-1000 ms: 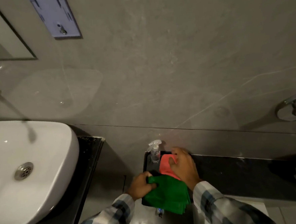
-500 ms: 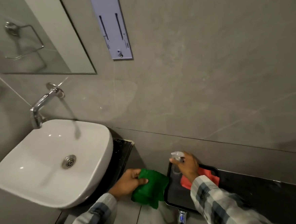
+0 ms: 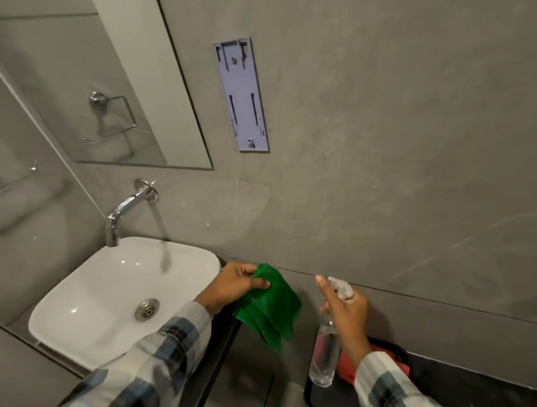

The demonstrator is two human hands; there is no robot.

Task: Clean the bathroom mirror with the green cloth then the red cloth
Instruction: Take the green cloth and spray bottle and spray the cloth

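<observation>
Progress: early, as I judge it; both tools are picked up, but nothing touches the mirror (image 3: 100,88), so both wiping passes look left to do.
Left hand (image 3: 234,285): fingers pinched on the top edge of the green cloth (image 3: 269,308), which hangs loose below the hand, in the air just past the right rim of the basin (image 3: 77,299).
Right hand (image 3: 348,312): wrapped around the neck of the spray bottle (image 3: 324,355), forefinger raised beside the nozzle; the bottle is lifted clear, above the black tray's (image 3: 309,397) left edge.
Red cloth (image 3: 347,366): lying in the tray on the dark worktop (image 3: 463,377), partly hidden behind the right wrist, untouched by either hand.
Mirror to hands: on the wall above the tap (image 3: 124,210), up and left, well apart from both hands.
Next need: probably spray the glass, then wipe with green first.
</observation>
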